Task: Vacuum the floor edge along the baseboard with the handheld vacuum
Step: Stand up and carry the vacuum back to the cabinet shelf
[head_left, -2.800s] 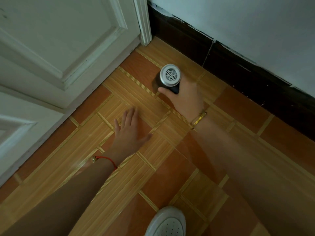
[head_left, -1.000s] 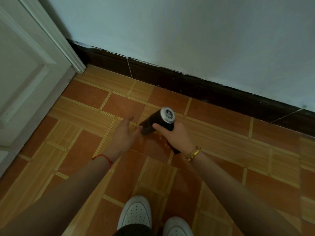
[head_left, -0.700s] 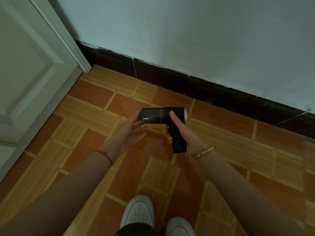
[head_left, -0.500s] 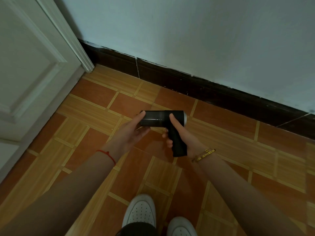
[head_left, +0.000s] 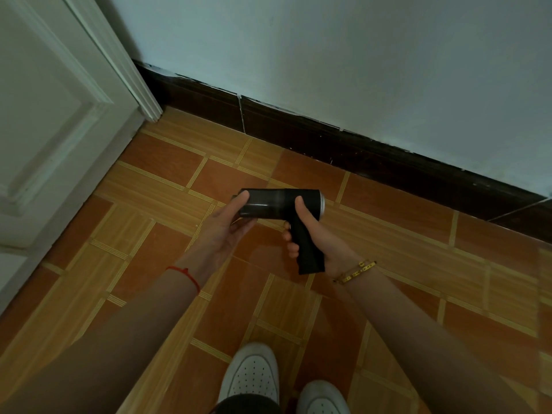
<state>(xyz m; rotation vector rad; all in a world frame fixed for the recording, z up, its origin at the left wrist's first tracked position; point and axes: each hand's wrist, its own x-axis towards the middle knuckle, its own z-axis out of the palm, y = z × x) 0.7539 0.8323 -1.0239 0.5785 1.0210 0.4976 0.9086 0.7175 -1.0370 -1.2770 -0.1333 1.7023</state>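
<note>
Held mid-air over orange tiled floor (head_left: pixel 388 249), short of dark baseboard (head_left: pixel 358 150): black pistol-shaped handheld vacuum (head_left: pixel 268 204). The right hand (head_left: pixel 319 237) wraps grip; left hand (head_left: pixel 224 231) pinches barrel front, prob. steadying/adjusting it before use.

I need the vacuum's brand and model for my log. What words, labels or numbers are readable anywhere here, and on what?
No text can be read anywhere.
handheld vacuum: plain black barrel and handle, no label showing.
gold bracelet: small dark marks, too small to read.
white shoes: no logo visible.
</note>
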